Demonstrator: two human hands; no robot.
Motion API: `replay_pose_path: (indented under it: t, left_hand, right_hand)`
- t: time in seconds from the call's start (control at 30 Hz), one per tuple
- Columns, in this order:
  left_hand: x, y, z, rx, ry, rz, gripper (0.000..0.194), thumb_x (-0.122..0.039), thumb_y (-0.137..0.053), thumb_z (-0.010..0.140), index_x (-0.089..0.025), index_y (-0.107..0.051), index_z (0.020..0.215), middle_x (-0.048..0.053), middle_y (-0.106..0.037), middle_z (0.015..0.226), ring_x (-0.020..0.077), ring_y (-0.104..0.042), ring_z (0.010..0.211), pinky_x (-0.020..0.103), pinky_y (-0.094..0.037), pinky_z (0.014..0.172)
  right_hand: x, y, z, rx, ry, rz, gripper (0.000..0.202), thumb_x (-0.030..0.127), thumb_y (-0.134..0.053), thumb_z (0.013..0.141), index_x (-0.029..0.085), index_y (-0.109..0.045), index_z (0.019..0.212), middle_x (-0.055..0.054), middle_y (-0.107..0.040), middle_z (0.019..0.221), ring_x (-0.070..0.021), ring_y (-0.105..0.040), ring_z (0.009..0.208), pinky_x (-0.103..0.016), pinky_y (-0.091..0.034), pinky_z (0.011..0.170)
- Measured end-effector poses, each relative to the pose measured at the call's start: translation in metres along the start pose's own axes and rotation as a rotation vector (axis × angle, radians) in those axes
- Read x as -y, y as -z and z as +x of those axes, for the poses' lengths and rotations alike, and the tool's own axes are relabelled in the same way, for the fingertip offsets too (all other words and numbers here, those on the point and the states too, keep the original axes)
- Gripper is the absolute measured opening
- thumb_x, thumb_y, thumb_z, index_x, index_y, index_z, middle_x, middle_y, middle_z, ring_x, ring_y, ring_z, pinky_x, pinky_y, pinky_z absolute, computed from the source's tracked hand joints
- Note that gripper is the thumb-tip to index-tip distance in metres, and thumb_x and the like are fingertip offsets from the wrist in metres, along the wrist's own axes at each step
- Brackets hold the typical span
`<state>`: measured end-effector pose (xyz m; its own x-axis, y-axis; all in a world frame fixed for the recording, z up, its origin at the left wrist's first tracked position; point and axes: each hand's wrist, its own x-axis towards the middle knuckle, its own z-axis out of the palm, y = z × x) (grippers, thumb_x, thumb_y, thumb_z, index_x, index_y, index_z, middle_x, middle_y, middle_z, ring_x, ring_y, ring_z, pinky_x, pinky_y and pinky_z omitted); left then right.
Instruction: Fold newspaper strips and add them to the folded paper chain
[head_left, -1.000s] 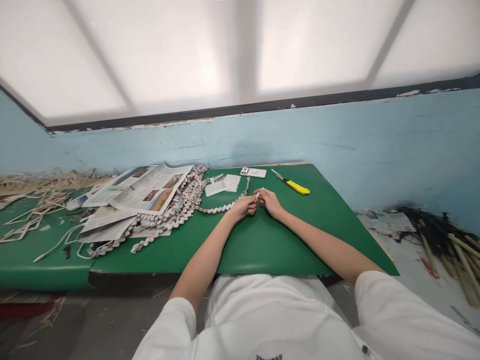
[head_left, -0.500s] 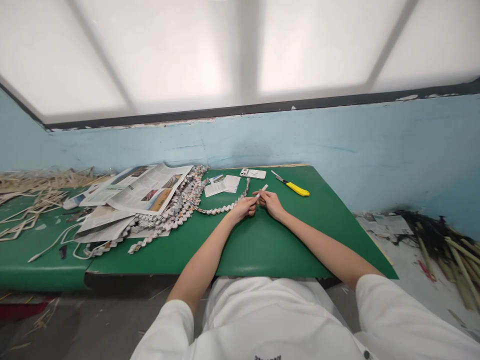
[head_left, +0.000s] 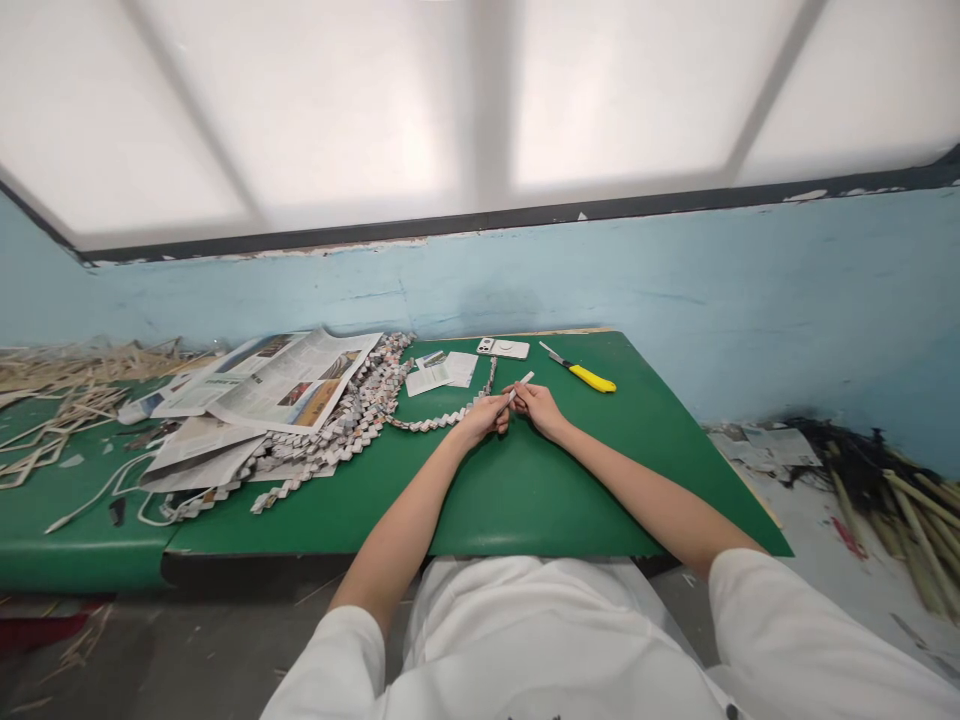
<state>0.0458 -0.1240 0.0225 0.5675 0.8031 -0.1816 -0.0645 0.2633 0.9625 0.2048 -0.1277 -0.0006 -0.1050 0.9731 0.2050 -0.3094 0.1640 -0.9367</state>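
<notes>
A small white paper strip (head_left: 527, 378) slants up from between my fingers. My left hand (head_left: 487, 416) is closed on its lower end, fingers curled. My right hand (head_left: 538, 407) pinches the same strip from the other side, its fingertips close to those of my left hand. A folded-paper chain (head_left: 431, 423) runs from the left up to my left hand, and a darker part of it stands out just behind. Small cut paper pieces (head_left: 461, 370) lie beyond my left hand. Beyond my right hand rests a yellow-handled knife (head_left: 592, 378), its blade out.
A white phone (head_left: 504, 348) lies near the wall. Newspaper sheets (head_left: 300, 380) cover a heap of folded-paper chains (head_left: 367, 400) on the left of the green table (head_left: 570, 500). White cables (head_left: 86, 510) and thin strips lie farther left. Sticks (head_left: 915, 520) are on the floor at right.
The view has shifted slightly. My fingers have moved a little around the white strip, and both hands remain together on it.
</notes>
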Motion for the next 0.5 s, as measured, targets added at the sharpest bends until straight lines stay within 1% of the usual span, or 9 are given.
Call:
replay_pose_path:
  t: [0.13, 0.3, 0.37, 0.5]
  left_hand:
    - [-0.0002, -0.0007, 0.0000, -0.019, -0.029, 0.040, 0.042, -0.057, -0.065, 0.090, -0.018, -0.056, 0.079, -0.007, -0.042, 0.046, 0.0091, -0.041, 0.039, 0.022, -0.033, 0.044]
    - [-0.0022, -0.0034, 0.0012, -0.086, -0.069, 0.135, 0.038, -0.052, -0.061, 0.094, -0.018, -0.057, 0.078, -0.006, -0.046, 0.045, 0.0099, -0.043, 0.038, 0.023, -0.033, 0.045]
    - [-0.0037, -0.0048, 0.0007, -0.098, -0.083, 0.203, 0.036, -0.047, -0.058, 0.096, -0.017, -0.059, 0.077, -0.005, -0.049, 0.045, 0.0105, -0.046, 0.039, 0.023, -0.034, 0.045]
    - [-0.0056, -0.0075, -0.0017, -0.088, -0.090, 0.284, 0.034, -0.040, -0.051, 0.099, -0.016, -0.060, 0.077, -0.004, -0.053, 0.046, 0.0107, -0.049, 0.040, 0.023, -0.036, 0.046]
  right_hand:
    - [-0.0009, 0.0002, 0.0004, -0.015, -0.004, 0.004, 0.051, 0.066, -0.074, 0.081, 0.015, -0.069, 0.079, 0.007, -0.036, 0.055, -0.0097, -0.034, 0.051, -0.027, -0.023, 0.051]
    - [-0.0003, 0.0000, 0.0008, -0.052, 0.000, 0.026, 0.051, 0.066, -0.076, 0.079, 0.016, -0.068, 0.078, 0.007, -0.034, 0.055, -0.0089, -0.032, 0.050, -0.026, -0.022, 0.050]
    - [0.0007, 0.0009, 0.0019, -0.088, 0.002, 0.053, 0.050, 0.065, -0.077, 0.078, 0.016, -0.069, 0.077, 0.008, -0.032, 0.054, -0.0085, -0.030, 0.049, -0.026, -0.022, 0.049]
    - [0.0028, 0.0031, 0.0044, -0.200, 0.026, 0.109, 0.049, 0.064, -0.078, 0.078, 0.016, -0.069, 0.077, 0.009, -0.030, 0.053, -0.0075, -0.024, 0.047, -0.026, -0.020, 0.048]
